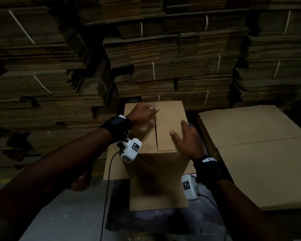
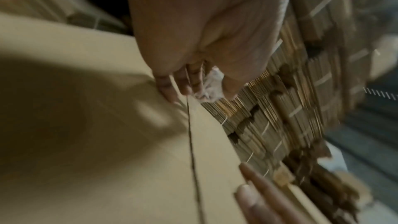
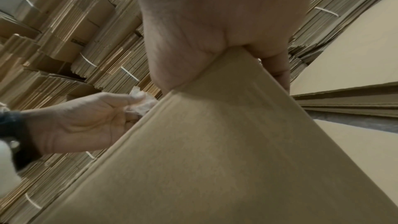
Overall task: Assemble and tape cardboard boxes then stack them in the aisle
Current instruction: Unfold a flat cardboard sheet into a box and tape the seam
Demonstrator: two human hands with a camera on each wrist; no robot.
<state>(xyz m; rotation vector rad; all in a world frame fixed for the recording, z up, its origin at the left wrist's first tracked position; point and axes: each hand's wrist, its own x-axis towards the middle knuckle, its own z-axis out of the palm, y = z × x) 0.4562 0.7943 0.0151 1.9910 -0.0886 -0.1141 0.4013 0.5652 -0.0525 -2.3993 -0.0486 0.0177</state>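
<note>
A brown cardboard box (image 1: 165, 136) stands upright in front of me, its two top flaps folded shut with a seam down the middle. My left hand (image 1: 146, 111) is at the far end of the seam and pinches a crumpled bit of clear tape (image 2: 207, 84) between thumb and fingers. My right hand (image 1: 184, 138) lies flat with straight fingers on the right flap near the box's right edge; the palm presses the box top edge (image 3: 215, 77) in the right wrist view. No tape roll shows in any view.
Tied bundles of flattened cardboard (image 1: 163, 63) are piled high right behind the box and to the left. A low stack of flat cardboard sheets (image 1: 259, 153) lies close on the right. Grey floor (image 1: 68, 214) shows in front.
</note>
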